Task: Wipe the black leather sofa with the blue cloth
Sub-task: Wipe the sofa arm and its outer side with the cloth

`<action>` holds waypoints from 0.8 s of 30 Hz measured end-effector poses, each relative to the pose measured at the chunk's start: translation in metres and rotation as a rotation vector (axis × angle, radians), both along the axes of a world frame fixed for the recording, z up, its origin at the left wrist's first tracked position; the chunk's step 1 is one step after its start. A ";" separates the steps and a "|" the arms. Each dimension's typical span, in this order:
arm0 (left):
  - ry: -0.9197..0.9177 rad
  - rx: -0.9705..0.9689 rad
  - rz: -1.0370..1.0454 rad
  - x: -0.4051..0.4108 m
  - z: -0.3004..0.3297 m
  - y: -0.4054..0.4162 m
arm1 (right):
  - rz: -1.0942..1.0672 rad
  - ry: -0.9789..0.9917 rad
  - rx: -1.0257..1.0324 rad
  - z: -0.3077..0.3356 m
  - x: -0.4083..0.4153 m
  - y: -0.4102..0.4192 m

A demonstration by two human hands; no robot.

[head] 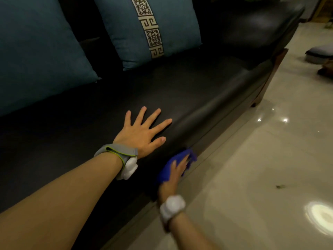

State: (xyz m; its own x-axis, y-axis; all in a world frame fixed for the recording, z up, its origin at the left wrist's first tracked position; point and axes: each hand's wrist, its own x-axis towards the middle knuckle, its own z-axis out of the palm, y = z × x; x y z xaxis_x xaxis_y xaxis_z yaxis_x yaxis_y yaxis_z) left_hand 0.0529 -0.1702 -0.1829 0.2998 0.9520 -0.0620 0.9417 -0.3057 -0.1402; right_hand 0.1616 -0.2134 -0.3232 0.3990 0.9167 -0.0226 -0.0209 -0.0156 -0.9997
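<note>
Right hand (175,175) pressed blue cloth (177,165) flat under near-straight fingers against front face of black leather sofa (198,91), just below seat edge, unwiped front running lengthwise ahead; left hand (142,131), fingers spread, rested on seat above

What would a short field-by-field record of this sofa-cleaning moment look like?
left hand: flat, fingers spread on the seat of the black leather sofa
right hand: presses the blue cloth against the sofa's front edge
cushions: two teal cushions lean on the backrest
wrists: a white device on each
floor: glossy pale floor
</note>
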 end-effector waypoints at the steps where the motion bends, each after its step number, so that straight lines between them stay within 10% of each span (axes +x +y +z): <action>1: 0.007 0.004 0.006 0.001 0.000 0.000 | -0.051 -0.130 0.031 0.006 0.008 0.021; 6: -0.008 -0.003 0.014 0.004 0.006 0.000 | -0.076 -0.568 -0.153 0.064 0.073 0.111; 13: -0.021 0.156 0.047 -0.001 -0.002 0.000 | 0.037 -0.415 0.158 0.049 0.002 0.005; 24: -0.084 0.097 0.048 -0.003 -0.005 0.000 | -0.173 -0.300 -0.163 0.094 0.077 0.125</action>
